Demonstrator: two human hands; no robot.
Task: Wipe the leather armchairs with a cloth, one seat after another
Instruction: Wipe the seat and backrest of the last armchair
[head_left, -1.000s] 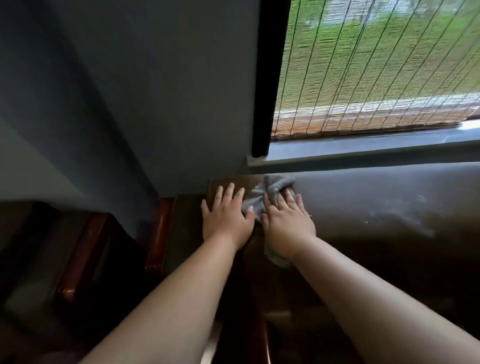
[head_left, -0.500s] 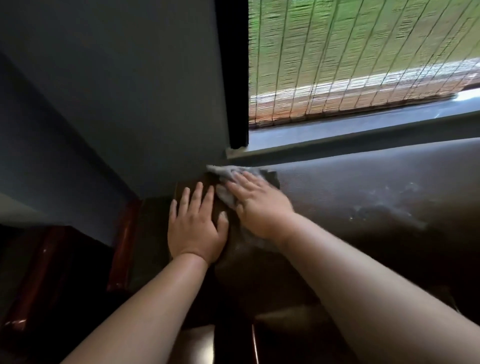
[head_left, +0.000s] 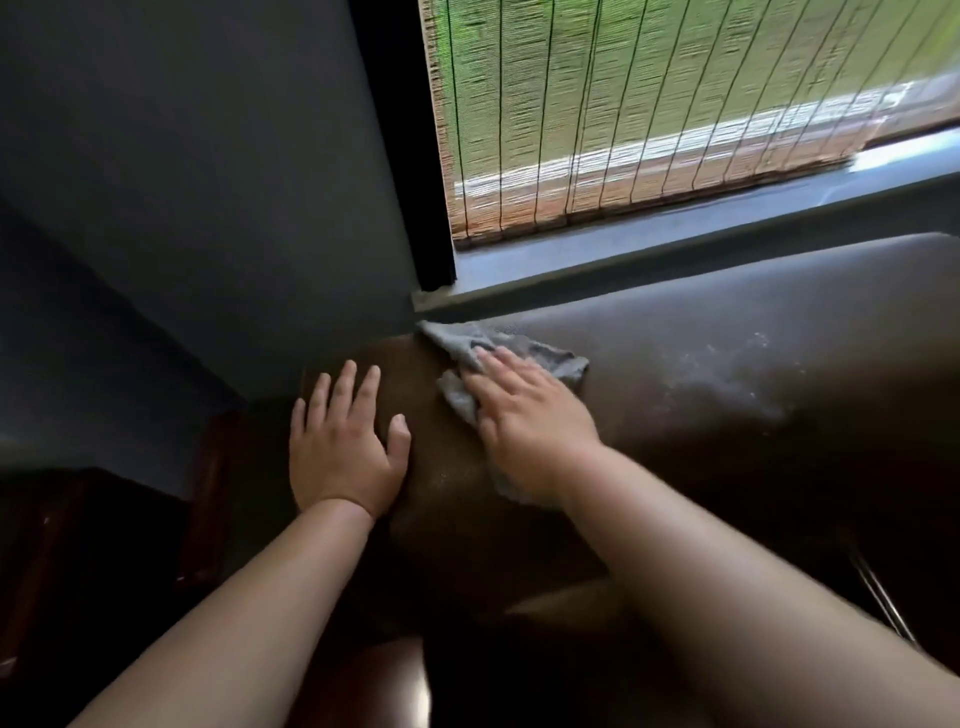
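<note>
Overhead, bamboo blind (head_left: 649, 104) above brown armchair (head_left: 727, 353).

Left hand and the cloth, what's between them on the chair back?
In the head view, only bare brown leather of the armchair lies between the left hand and the grey cloth under the right hand.

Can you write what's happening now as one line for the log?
right hand presses cloth on armchair back | left hand flat on leather | dusty patch unwiped
</note>
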